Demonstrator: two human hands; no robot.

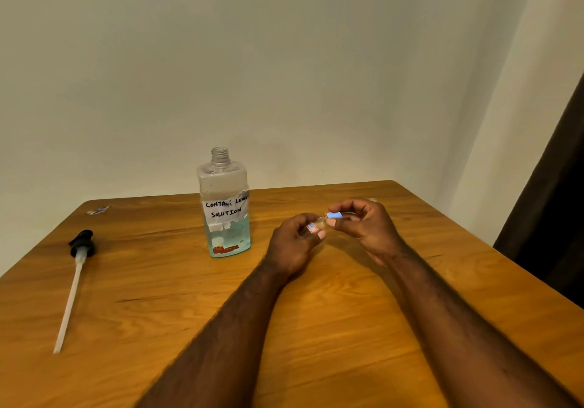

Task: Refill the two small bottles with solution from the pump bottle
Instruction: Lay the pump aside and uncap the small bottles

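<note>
**1 small bottle in both hands, pump bottle open on the desk**

The left hand (295,245) is curled round the body of a small bottle (314,226). The right hand (363,226) pinches the bottle's blue cap (334,215) between thumb and forefinger. Both hands hold it just above the desk (316,328), near the pump bottle (225,208) and to its right. Only 1 small bottle is plainly seen. A faint clear glint behind the right hand may be the 2nd, but I cannot tell.

The pump bottle stands upright with its neck open, about a third full of pale blue-green liquid. Its pump head (82,245) and long dip tube lie flat well off to the left.

The small bottle looks light, stiff and clear, and tiny enough to slip. It is probably best gripped firmly round the body, with any turning done at the cap. The pump bottle looks heavier, with smooth squarish sides, so a hold across the labelled middle should be surest. Pouring from its wide neck into so small a mouth could easily spill.

The desk is glossy, level wood with a visible grain. A paper scrap (98,210) lies near its far left corner. Behind is a plain pale wall, with a dark curtain (553,202) at the right.
</note>
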